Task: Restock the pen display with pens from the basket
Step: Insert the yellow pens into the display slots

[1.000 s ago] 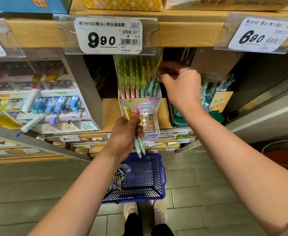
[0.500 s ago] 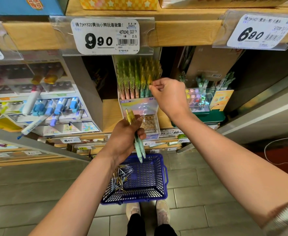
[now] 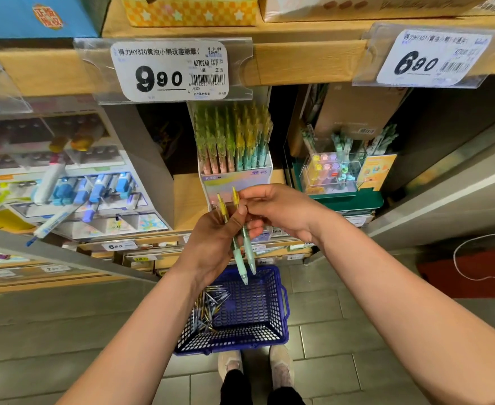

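Yellow-topped pens point(image 3: 238, 258) sat gripped tips-down in my left hand point(image 3: 211, 247) so my right hand point(image 3: 281, 211), pinching one top, could feed the display point(image 3: 234, 182) above the basket point(image 3: 231, 344).

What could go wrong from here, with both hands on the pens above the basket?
1. The left hand grips two pens while the right hand pinches the top of one. Drawing it out could drag the other loose, and it might miss the basket and land on the floor tiles.
2. The pen display already looks tightly packed, so pushing another pen in could jam or knock its neighbours askew.
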### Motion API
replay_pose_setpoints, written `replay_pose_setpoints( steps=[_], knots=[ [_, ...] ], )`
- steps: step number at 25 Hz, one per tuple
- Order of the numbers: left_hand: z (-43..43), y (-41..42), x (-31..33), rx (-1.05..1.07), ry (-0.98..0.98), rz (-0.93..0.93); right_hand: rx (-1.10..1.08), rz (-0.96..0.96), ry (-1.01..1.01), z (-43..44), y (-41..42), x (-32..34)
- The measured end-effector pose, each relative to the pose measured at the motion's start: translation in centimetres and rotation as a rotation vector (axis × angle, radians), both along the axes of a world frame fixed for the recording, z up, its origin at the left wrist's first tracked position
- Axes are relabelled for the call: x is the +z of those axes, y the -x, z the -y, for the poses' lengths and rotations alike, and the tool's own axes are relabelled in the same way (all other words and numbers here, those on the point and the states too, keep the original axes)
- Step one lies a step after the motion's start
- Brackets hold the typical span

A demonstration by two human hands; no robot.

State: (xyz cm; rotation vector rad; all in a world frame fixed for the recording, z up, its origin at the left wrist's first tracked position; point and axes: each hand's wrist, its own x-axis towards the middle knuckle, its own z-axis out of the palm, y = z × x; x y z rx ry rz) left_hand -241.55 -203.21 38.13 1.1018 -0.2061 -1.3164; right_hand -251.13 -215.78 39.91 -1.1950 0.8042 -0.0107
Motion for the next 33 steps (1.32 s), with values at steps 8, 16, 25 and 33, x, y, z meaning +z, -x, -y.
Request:
replay_pose_setpoints(
  steps=[8,16,25,33],
  knots=[
    [-0.1,0.1,0.0,-0.055,-0.178,0.248,-0.215,0.092,0.308,2.7,1.3,2.6],
    [-0.1,-0.9,-0.5,0.007,-0.261,-0.165,-0.492,-0.005,1.042,6.2,-0.3,4.4],
    [-0.4,-1.4,-0.7,0.01,-0.217,-0.054,-0.23,-0.206,1.241,4.9,-1.9,1.3],
    [0.2,-0.8,-0.3,0.017,-0.071,0.043,-0.147,-0.222,0.786,2.7,-0.4,2.0]
  ],
)
